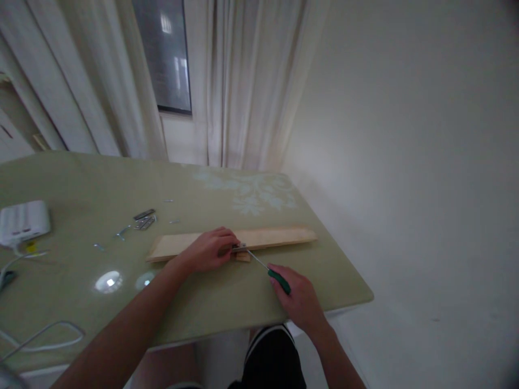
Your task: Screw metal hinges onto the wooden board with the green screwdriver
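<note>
A long pale wooden board [279, 235] lies across the table in front of me. My left hand [213, 248] rests on its middle, fingers closed round a small metal bracket [240, 247] at the board's near edge. Under the bracket a small wooden piece [243, 257] sticks out toward me. My right hand [298, 294] grips a screwdriver [279, 281] by its green handle. The thin shaft points up and left, its tip at the bracket; whether it sits in a screw is too small to tell.
Several metal brackets [145, 220] lie beyond the board's left end, with loose screws [121, 234] around them. A white power strip [24, 221] and a white cable [48, 327] are at the left. The table [340, 275] ends near the wall [425, 189] at the right.
</note>
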Available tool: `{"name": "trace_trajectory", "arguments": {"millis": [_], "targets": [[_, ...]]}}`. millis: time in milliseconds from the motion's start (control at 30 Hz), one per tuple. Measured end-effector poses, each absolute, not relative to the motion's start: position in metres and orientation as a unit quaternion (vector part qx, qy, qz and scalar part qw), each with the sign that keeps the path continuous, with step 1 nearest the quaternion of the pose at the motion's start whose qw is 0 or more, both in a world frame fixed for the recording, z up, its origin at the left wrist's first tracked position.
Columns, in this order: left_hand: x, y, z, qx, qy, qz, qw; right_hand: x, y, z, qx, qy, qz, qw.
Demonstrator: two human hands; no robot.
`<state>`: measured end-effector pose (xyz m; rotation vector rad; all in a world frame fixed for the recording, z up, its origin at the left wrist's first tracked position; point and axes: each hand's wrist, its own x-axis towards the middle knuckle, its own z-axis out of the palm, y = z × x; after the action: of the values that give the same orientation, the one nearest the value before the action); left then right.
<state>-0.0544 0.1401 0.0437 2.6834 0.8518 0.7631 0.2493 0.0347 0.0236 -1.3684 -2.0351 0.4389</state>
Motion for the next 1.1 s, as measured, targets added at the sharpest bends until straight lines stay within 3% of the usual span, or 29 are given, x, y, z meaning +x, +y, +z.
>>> {"name": "trace_trajectory", "arguments": {"millis": [233,567,1100], "targets": [[-0.053,0.139,0.044,0.911,0.296,0.267,0.11,0.259,0.043,0.017,-0.507,-0.8,0.121,0.299],[-0.053,0.14,0.041,0.909,0.296,0.277,0.1,0.298,0.096,0.015,-0.432,-0.874,-0.11,0.193],[-0.051,0.137,0.043,0.906,0.31,0.267,0.107,0.294,0.094,0.004,-0.428,-0.87,-0.077,0.233]]}}
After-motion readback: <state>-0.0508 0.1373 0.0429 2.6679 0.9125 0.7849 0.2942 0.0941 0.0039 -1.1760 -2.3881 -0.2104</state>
